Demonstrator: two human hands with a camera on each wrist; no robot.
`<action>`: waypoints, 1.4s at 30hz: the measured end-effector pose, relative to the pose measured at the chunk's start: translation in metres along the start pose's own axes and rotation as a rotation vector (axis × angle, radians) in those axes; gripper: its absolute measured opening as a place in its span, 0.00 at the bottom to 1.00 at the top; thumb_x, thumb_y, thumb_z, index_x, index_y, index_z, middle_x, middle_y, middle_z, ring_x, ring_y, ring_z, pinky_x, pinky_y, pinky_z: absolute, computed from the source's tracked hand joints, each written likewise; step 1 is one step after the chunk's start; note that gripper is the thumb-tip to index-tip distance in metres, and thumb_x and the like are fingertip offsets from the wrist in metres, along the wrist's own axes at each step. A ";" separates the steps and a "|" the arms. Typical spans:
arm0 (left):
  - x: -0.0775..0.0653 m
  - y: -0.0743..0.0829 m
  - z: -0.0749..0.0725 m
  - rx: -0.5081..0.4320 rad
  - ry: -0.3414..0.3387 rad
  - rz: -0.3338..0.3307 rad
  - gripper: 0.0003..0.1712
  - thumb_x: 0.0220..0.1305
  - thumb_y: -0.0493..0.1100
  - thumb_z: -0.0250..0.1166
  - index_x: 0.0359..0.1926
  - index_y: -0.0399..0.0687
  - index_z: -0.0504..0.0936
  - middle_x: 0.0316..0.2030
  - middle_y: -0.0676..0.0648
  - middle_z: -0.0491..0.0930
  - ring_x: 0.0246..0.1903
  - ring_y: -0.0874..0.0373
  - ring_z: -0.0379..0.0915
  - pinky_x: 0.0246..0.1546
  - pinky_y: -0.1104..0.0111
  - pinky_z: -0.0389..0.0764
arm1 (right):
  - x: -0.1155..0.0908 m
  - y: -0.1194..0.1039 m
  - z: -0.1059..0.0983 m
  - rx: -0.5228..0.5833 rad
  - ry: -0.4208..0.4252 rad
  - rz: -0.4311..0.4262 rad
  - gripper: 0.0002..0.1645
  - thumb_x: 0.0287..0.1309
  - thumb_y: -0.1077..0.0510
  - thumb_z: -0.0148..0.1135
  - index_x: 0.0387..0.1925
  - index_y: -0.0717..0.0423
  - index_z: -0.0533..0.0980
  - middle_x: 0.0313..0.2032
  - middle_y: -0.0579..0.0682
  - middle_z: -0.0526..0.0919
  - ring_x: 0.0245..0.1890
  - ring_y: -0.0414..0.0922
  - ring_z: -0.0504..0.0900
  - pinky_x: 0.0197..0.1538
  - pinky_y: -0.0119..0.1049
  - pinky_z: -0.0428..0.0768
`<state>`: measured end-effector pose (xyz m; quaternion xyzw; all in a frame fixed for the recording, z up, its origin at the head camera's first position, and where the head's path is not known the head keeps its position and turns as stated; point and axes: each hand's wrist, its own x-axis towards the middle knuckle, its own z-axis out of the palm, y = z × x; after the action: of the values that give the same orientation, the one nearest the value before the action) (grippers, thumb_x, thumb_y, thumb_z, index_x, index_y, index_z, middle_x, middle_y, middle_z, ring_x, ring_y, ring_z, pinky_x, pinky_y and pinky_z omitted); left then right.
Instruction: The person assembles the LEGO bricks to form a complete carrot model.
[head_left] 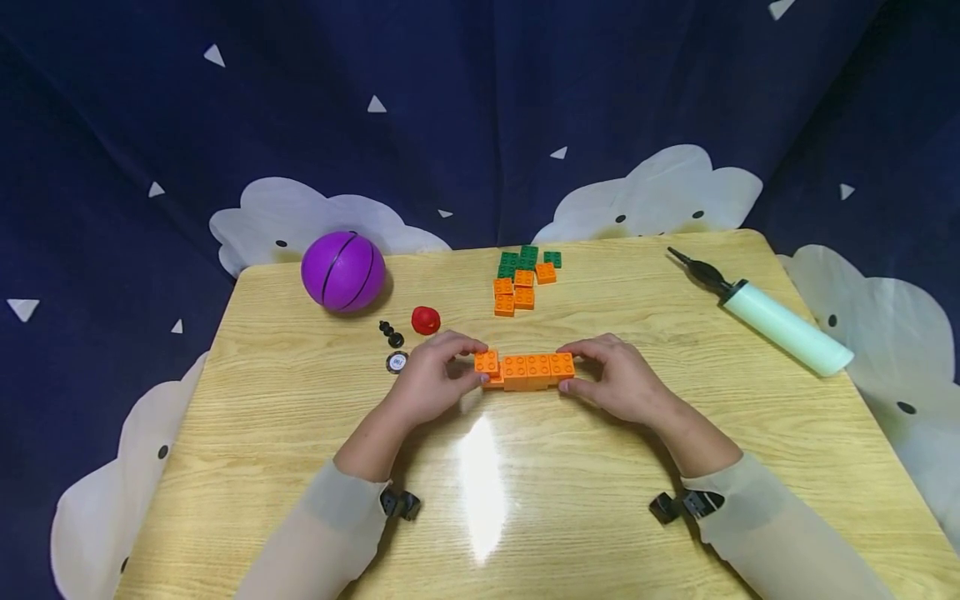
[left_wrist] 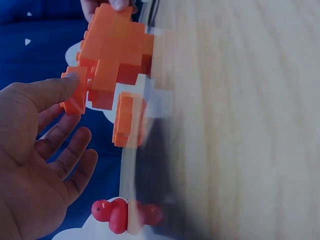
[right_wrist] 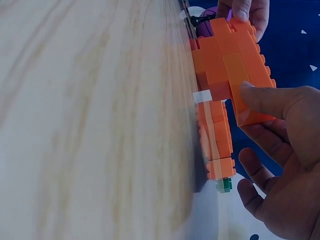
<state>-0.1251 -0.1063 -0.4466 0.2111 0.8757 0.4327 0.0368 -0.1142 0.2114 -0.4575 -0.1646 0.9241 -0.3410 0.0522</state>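
An orange toy-brick assembly (head_left: 527, 371), stepped and wider along its top row, stands on the table between the two hands. The left hand (head_left: 429, 381) pinches a small orange brick (left_wrist: 76, 95) between thumb and fingers. That brick is over the assembly's left end; whether it is pressed fully on, I cannot tell. At the other end, the right hand (head_left: 618, 379) grips the end brick (right_wrist: 247, 102) of the top row, thumb on the near side and fingers behind. In both wrist views the lower fingers of each hand stand off the bricks.
Behind the assembly lie loose orange bricks (head_left: 524, 297) and green bricks (head_left: 508, 265). To the left are a purple ball (head_left: 343, 272), a red toy figure (head_left: 425, 320), a black chess piece (head_left: 391, 334) and a round chip (head_left: 397, 362). A hand pump (head_left: 783, 327) lies at right.
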 end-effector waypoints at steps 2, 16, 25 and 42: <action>-0.002 -0.001 0.002 0.001 0.000 0.007 0.17 0.62 0.43 0.77 0.53 0.54 0.87 0.50 0.58 0.82 0.51 0.53 0.80 0.53 0.54 0.83 | 0.000 0.000 0.000 0.000 -0.003 0.004 0.29 0.56 0.48 0.80 0.59 0.45 0.83 0.54 0.50 0.84 0.56 0.51 0.77 0.59 0.55 0.74; -0.004 0.000 0.008 -0.030 -0.009 -0.016 0.19 0.63 0.43 0.76 0.54 0.54 0.86 0.52 0.56 0.83 0.52 0.50 0.81 0.55 0.55 0.82 | 0.002 -0.001 0.000 0.013 0.000 -0.004 0.30 0.55 0.48 0.80 0.59 0.47 0.83 0.56 0.49 0.84 0.57 0.51 0.78 0.61 0.56 0.74; -0.005 -0.004 0.013 -0.172 -0.025 -0.078 0.18 0.63 0.40 0.76 0.54 0.54 0.86 0.52 0.53 0.84 0.49 0.52 0.84 0.53 0.60 0.85 | 0.003 0.000 0.001 0.016 0.000 -0.004 0.29 0.56 0.49 0.80 0.59 0.47 0.83 0.56 0.50 0.84 0.58 0.52 0.78 0.62 0.56 0.74; -0.002 -0.009 0.015 -0.438 -0.137 -0.187 0.20 0.66 0.34 0.71 0.57 0.51 0.81 0.45 0.40 0.84 0.33 0.38 0.84 0.28 0.58 0.83 | 0.003 0.000 0.001 0.024 0.006 -0.013 0.29 0.56 0.50 0.80 0.59 0.47 0.83 0.55 0.50 0.84 0.57 0.52 0.78 0.61 0.56 0.75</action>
<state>-0.1224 -0.1012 -0.4634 0.1449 0.7722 0.5916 0.1811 -0.1171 0.2091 -0.4583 -0.1692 0.9190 -0.3527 0.0492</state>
